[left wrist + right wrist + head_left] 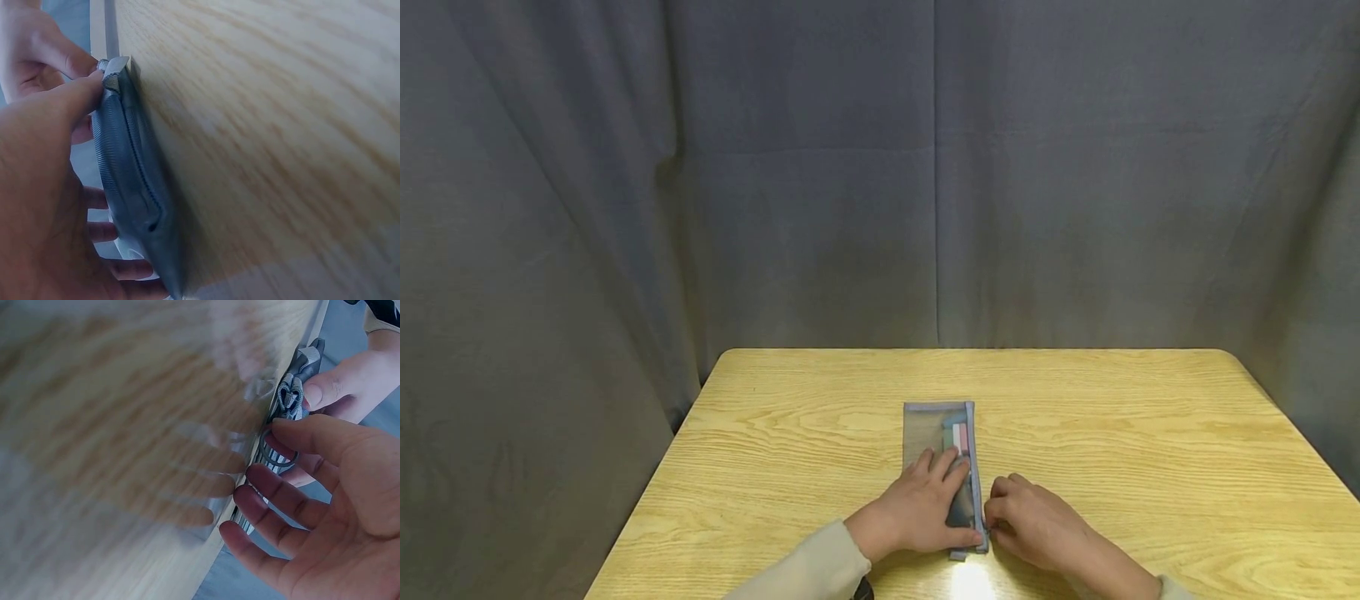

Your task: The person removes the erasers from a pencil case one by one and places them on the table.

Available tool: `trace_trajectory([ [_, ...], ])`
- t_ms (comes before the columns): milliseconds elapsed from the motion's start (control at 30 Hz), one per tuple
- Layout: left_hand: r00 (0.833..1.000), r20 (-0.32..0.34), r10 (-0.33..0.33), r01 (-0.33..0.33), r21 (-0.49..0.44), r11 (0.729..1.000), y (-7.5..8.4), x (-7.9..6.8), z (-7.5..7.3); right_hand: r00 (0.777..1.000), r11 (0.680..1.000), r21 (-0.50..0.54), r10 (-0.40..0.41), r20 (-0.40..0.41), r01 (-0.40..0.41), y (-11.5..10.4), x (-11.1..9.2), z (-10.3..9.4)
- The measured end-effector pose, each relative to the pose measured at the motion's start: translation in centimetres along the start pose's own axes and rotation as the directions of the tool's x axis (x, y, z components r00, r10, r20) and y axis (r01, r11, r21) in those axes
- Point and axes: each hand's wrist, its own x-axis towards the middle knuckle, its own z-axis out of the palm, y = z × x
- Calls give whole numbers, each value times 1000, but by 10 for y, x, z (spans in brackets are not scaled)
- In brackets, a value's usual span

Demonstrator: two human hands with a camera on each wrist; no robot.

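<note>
The ring point(281, 464) is pinched by the right hand's fingertips point(282, 427). Lengthwise ahead-left, the pouch point(921, 429) is pressed by the left hand point(919, 507), fingers splayed.

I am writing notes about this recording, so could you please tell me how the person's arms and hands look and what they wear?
The left hand and right hand wear no gloves. The left sleeve is plain and pale, cream-like, down to the wrist; the right sleeve, also pale, shows only at the head view's lower edge. A black item shows beside the left sleeve, too little to identify.
</note>
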Motion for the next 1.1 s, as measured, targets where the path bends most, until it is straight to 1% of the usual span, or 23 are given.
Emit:
trace_trajectory([
  [100,1000,-5,5,-5,0,1000,0,0,0,1000,1000,-11,8,-10,-8,0,1,0],
  [333,1000,0,-4,4,-32,999,-1,0,0,1000,999,-40,21,-3,-22,1,4,0],
  [433,1000,4,-4,4,-31,1000,-1,0,0,1000,998,-57,31,3,-31,2,5,-1],
  [600,1000,11,-4,4,-13,1000,-1,0,0,997,997,-43,68,35,-66,3,8,-2],
  [767,1000,18,-10,11,-31,999,-1,0,-1,996,996,-22,84,42,-83,4,11,-2],
  [1000,1000,19,-14,15,-62,998,-1,-1,-2,995,994,-51,97,37,-95,5,13,-4],
  [1100,1000,13,-9,9,-40,999,-1,0,-2,994,993,-52,104,39,-102,7,14,-5],
])
